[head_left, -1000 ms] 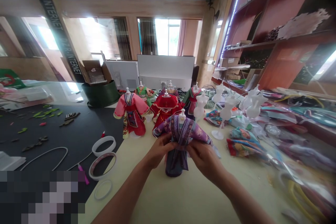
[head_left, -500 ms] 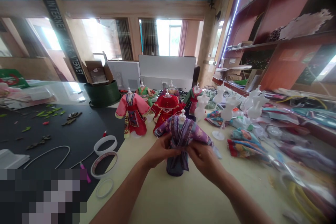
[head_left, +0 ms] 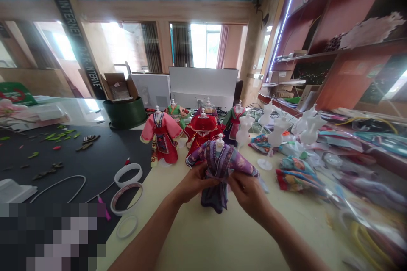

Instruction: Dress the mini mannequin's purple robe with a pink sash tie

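A small purple robe [head_left: 219, 165] in a brocade-like print stands upright on the cream counter [head_left: 203, 241], its long axis vertical and its dark hem [head_left: 214, 205] hanging toward the counter. A white dress form's knob [head_left: 219, 140] shows at the collar (the form's body is hidden by the cloth). The robe sits directly between the person's hands, with both touching it at about waist height and neither clearly nearer. The left hand [head_left: 197, 183] comes in from the lower left, its fingers closed on the cloth at the robe's left side. The right hand [head_left: 248, 197] comes in from the lower right, its fingers likewise bent and gripping the front edge and sleeve.

Just beyond stand a pink robe [head_left: 162, 133] and a red robe [head_left: 202, 133], each on its own form. To the right are bare white dress forms [head_left: 276, 133] and folded printed fabric [head_left: 294, 173]. Left of the counter, white rings [head_left: 128, 175] lie on a black mat [head_left: 95, 152]. A dark overhead beam [head_left: 68, 21] carries the one readable lettering, "INTERNET" (the characters before it are harder to make out).
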A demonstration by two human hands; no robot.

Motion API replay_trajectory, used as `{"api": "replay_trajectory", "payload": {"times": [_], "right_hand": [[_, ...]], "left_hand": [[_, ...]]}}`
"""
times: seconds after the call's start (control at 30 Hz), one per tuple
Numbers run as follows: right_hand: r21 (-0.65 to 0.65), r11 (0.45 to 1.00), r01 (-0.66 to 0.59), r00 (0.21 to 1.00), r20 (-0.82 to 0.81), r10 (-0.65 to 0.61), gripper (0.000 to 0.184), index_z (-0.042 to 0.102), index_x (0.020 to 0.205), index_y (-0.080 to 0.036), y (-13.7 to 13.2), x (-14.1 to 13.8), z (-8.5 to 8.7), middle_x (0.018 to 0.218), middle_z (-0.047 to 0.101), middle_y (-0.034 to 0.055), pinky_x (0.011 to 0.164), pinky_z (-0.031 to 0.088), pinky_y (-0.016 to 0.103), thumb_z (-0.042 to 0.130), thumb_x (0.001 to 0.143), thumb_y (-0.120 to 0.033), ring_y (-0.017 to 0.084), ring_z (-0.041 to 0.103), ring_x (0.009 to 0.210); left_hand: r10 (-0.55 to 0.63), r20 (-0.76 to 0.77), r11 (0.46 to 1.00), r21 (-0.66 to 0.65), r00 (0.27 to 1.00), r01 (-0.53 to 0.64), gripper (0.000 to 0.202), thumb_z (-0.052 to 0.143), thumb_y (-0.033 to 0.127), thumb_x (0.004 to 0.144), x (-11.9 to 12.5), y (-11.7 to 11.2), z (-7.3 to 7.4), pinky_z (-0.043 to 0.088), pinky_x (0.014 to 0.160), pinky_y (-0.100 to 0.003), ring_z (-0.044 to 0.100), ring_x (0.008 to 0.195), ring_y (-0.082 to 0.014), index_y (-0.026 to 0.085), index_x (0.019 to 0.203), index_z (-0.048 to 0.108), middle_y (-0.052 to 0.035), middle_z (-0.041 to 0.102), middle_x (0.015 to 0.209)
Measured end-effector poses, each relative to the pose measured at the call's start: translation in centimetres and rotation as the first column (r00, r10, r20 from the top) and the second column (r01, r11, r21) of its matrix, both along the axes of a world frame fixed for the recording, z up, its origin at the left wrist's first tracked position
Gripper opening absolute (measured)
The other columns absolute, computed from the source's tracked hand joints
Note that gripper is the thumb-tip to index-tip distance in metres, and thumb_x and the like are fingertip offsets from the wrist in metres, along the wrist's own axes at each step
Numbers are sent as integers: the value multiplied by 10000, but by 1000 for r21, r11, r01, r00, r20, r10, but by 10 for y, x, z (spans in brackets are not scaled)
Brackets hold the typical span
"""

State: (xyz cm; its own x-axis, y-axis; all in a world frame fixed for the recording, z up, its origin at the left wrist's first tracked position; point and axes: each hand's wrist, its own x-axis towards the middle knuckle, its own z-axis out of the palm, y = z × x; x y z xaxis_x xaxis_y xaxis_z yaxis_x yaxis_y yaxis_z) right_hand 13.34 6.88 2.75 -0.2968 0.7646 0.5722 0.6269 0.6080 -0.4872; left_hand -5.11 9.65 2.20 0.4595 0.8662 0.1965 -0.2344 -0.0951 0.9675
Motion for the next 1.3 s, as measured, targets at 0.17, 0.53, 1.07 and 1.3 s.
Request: {"api": "replay_trajectory", "payload": {"times": [0.17, 0.53, 1.07, 1.3], "right_hand": [[-42, 999, -20, 998, -56, 18, 312, 434, 572, -169, 1, -3, -3, 511, 395, -40, 446, 249, 221, 435, 867, -267, 75, 346, 459], [-71, 997, -41, 989, -143, 31, 306, 486, 600, -156, -2, -5, -4, 519, 431, -33, 453, 277, 213, 452, 866, -304, 80, 383, 477], [-221, 962, -161, 961, -255, 103, 291, 443, 601, -168, -6, -13, -6, 527, 325, -50, 429, 234, 212, 435, 850, -318, 78, 307, 478], [-239, 952, -190, 956, -267, 124, 261, 459, 627, -163, -8, -13, -4, 542, 350, -46, 444, 246, 212, 443, 845, -306, 80, 321, 495]], "left_hand": [[7, 10, 1000, -1, 1000, -7, 420, 765, 227, 630, -1, 2, 0, 468, 792, -295, 602, 918, -222, 160, 1018, 620, -62, 668, 961], [-49, -40, 999, -4, 998, 49, 371, 760, 206, 635, -8, 1, 6, 480, 775, -282, 607, 906, -217, 150, 980, 634, -67, 669, 934], [29, -50, 1000, 10, 998, -28, 446, 749, 265, 663, -13, -10, 8, 472, 794, -303, 588, 964, -241, 154, 1070, 603, -89, 656, 996], [371, -161, 904, 290, 915, -315, 429, 682, 281, 729, -18, -30, 4, 387, 949, -343, 525, 1085, -239, 174, 1125, 558, -98, 598, 1140]]}}
